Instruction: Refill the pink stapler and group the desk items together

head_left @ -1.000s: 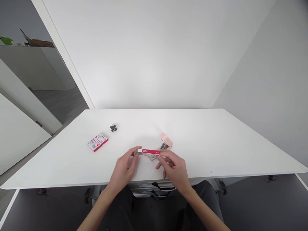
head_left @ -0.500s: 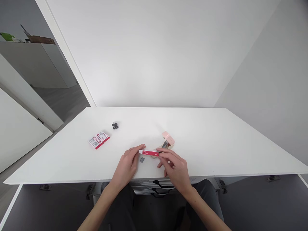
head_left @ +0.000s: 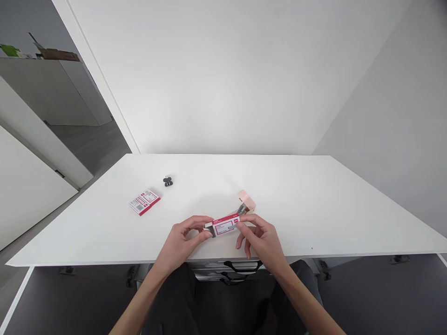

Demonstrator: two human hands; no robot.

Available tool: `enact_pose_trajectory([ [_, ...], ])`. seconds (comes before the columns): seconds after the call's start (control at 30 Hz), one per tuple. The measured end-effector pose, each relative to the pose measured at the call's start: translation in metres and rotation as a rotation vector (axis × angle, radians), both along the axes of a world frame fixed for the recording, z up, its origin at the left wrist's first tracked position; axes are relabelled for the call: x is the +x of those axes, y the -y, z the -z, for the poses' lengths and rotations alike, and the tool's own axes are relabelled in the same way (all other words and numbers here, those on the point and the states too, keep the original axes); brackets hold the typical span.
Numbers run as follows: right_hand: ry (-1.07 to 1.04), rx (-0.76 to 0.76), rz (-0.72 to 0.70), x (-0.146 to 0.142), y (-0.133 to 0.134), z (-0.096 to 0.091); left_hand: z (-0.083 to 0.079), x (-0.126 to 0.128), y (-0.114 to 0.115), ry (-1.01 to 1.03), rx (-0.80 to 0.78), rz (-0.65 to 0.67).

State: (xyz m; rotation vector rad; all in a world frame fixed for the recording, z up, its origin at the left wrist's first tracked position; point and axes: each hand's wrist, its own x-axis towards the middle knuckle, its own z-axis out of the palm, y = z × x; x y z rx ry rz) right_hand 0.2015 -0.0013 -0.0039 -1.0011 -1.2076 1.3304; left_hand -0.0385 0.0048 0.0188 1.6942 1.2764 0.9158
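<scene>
Both hands hold a small red-and-white staple box (head_left: 226, 226) near the front of the desk, with its label side turned up. My left hand (head_left: 184, 239) pinches the left end of the box, where a grey piece like staples (head_left: 210, 229) shows; I cannot tell whether it is inside. My right hand (head_left: 261, 236) grips the right end between thumb and fingers. Just behind the box lies a pink stapler (head_left: 247, 200), opened up, its lower part hidden by the box and hand.
On the left of the white desk (head_left: 296, 195) lies a larger red-and-white box (head_left: 144, 201). A small black staple remover (head_left: 168, 181) lies behind it. Black drawer handles (head_left: 242, 267) stick out below the desk's front edge. A wall rises at the back.
The box has turned from its narrow red side to its printed label side and tilted. My left thumb and fingers have closed on its left end. The grey piece on the desk no longer shows separately.
</scene>
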Motion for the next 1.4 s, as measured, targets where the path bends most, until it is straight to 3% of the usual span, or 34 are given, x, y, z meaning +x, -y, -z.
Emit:
enact_pose_trajectory([
  [0.27, -0.062, 0.003, -0.079, 0.0036, -0.0015, 0.0002, 0.0002, 0.0036, -0.0009, 0.069, -0.042, 0.024],
  [0.7, 0.043, -0.007, -0.282, 0.0047, -0.0020, 0.0017, -0.0065, 0.0064, 0.0010, 0.081, -0.124, 0.132],
  [0.97, -0.006, 0.010, -0.230, 0.0055, -0.0045, 0.0031, -0.0033, 0.0023, 0.0021, 0.123, -0.108, 0.162],
  [1.4, 0.001, 0.020, -0.278, 0.0056, -0.0062, 0.0031, -0.0081, 0.0063, 0.0051, 0.127, -0.182, 0.141],
])
